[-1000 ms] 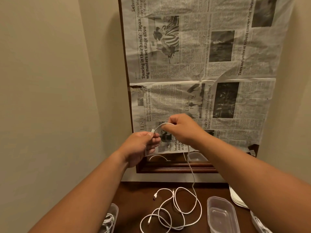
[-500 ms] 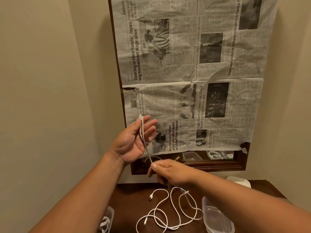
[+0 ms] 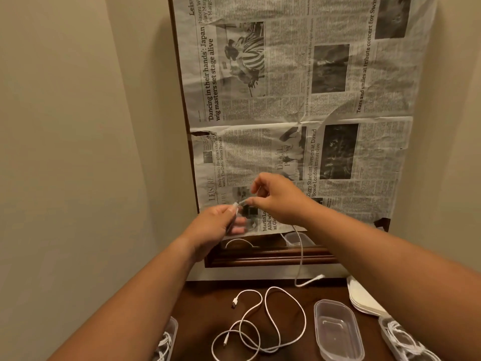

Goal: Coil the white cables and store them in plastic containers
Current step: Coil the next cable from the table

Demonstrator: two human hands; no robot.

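Above the empty container (image 3: 337,330), the left hand (image 3: 217,224) and right hand (image 3: 279,201) pinch the white cable (image 3: 301,254), whose loops may spring loose if either pinch slackens.

I have a single view, the wide-angle camera on the person's head. It faces forward and slightly down into a room corner, square onto the grey printed newspaper sheets (image 3: 299,100) at 12 o'clock. The dark brown wooden desk (image 3: 203,308) shows only along 6 o'clock, close below. The forearms enter from 7 and 5 o'clock. The left hand (image 3: 210,227) and right hand (image 3: 278,199), both pinching a thin white cable (image 3: 301,254), sit near centre, close to the lens.
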